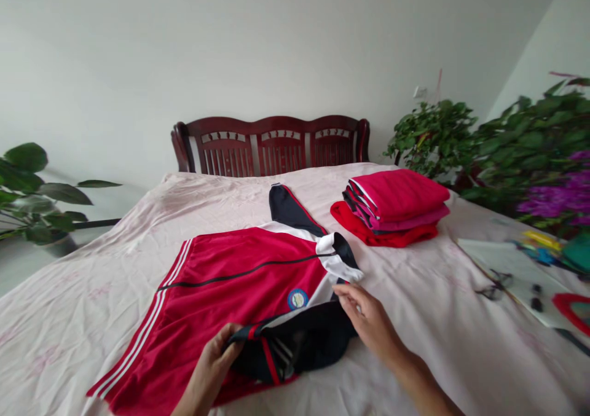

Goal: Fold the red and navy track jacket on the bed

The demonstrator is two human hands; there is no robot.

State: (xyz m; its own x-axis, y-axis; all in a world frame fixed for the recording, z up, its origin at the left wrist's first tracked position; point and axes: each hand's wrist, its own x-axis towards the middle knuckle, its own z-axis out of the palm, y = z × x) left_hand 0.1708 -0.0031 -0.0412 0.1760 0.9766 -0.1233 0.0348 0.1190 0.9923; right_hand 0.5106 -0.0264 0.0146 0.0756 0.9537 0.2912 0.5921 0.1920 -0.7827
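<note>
A red zip jacket (221, 262) with a white collar, dark sleeves and a round blue badge lies front up on the bed, its collar toward the right. Its far sleeve stretches away toward the headboard. The near sleeve is folded across the jacket's front edge. My left hand (209, 364) is closed on the end of that dark sleeve, thumb on top. Just below the collar, my right hand (371, 324) pinches the jacket at the shoulder, its fingertips pressed together on the cloth.
Folded red and pink clothes (396, 201) are stacked on the bed (405, 293) at the right. Farther right lie glasses (495, 284) and a pale board or book (488, 253). Beyond stand a wooden headboard (281, 145) and leafy plants (433, 130); another plant (34, 188) is at the left.
</note>
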